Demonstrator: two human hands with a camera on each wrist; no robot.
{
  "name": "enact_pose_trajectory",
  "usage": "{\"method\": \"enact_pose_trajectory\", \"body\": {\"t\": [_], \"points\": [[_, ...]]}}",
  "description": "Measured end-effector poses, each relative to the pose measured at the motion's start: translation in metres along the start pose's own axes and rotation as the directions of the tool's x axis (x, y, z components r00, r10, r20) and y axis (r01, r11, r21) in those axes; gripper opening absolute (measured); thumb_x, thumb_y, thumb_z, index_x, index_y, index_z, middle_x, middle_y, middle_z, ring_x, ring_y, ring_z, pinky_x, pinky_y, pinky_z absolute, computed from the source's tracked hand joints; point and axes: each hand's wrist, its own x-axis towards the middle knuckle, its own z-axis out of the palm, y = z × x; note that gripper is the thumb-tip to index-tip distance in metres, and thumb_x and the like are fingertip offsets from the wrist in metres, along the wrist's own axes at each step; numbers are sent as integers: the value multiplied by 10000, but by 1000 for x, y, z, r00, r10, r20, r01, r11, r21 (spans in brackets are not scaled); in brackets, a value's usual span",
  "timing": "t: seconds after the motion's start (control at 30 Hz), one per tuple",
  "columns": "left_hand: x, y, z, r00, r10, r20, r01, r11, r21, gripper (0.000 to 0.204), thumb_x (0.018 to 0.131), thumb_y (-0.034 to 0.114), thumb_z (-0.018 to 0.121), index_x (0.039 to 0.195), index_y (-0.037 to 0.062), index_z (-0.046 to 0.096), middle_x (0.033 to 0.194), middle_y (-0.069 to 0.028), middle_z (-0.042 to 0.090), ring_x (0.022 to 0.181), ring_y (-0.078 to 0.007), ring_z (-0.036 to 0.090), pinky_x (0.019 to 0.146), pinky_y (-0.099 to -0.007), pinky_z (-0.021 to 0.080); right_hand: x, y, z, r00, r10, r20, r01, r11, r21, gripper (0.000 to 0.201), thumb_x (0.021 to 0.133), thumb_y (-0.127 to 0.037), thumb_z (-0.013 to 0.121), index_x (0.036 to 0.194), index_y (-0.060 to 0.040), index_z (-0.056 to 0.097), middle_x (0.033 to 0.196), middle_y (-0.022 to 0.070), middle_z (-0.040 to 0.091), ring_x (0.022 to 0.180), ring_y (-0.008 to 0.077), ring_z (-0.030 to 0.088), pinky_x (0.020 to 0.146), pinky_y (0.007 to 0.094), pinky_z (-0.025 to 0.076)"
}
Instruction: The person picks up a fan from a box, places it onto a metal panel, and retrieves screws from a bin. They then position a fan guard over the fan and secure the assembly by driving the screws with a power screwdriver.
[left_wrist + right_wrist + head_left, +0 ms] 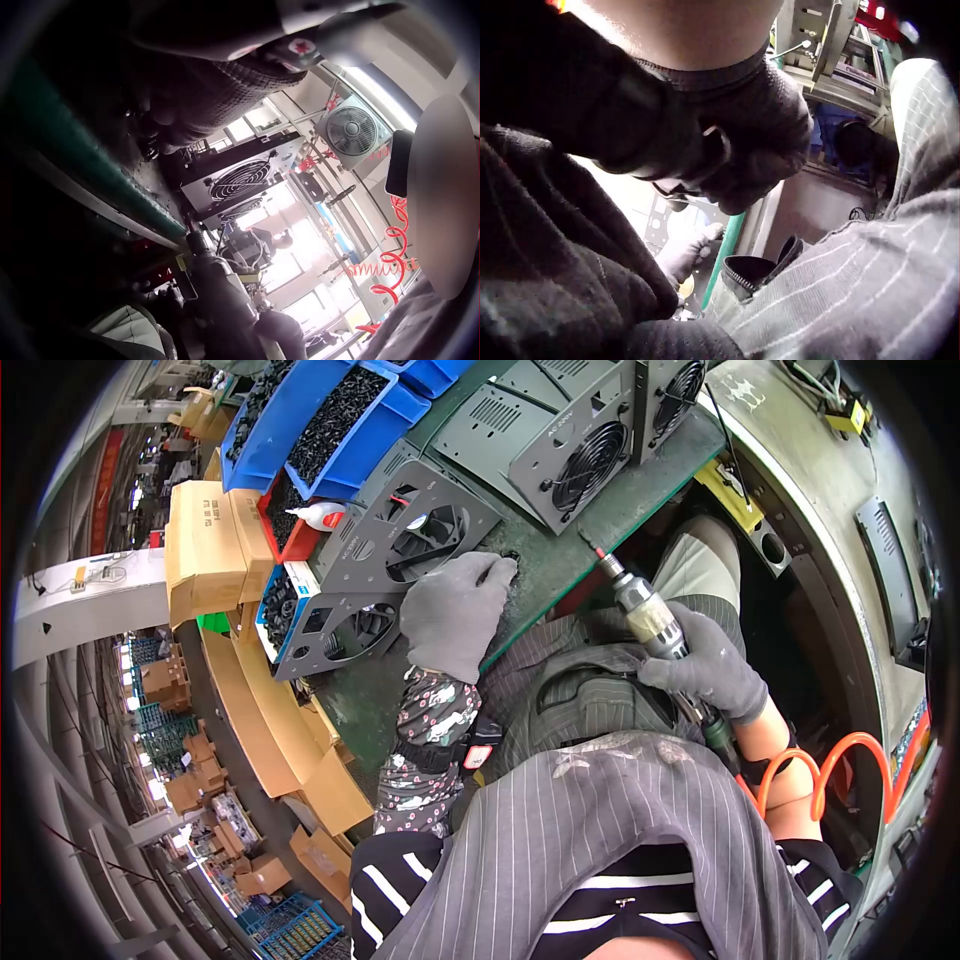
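I see the green bench (625,500) carrying grey fan housings (345,578) beyond my left fingers. My right hand (708,668) has its fingers wrapped round the power driver (648,612), its long axis slanting forward-left, bit towards the bench edge. My left hand (455,612) bends over small dark parts (513,557); I cannot tell whether its fingertips pinch any.

On your left side, there are many cardboard boxes (205,545) and one blue basket (305,934). One square fan (351,132) is near the bright windows (301,244).
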Motion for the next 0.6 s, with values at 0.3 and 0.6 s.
{"method": "enact_pose_trajectory", "body": {"t": [0.3,0.6], "points": [[-15,-27,-20,974,-102,204,227,516,-826,189,906,216,609,931,54,702,618,27,573,524,-54,493,497,-206,394,-8,-37,24,922,17,387,-112,969,222,651,656,-266,845,1166,17,557,902,29,598,801,101,564,736,256,480],[-46,-49,-32,935,-24,353,349,230,-909,284,927,238,554,1010,-30,603,569,53,438,446,-25,324,413,-193,239,-10,-59,46,866,63,496,-182,964,196,624,677,-214,854,1160,16,534,885,32,619,739,88,583,669,228,489]]}}
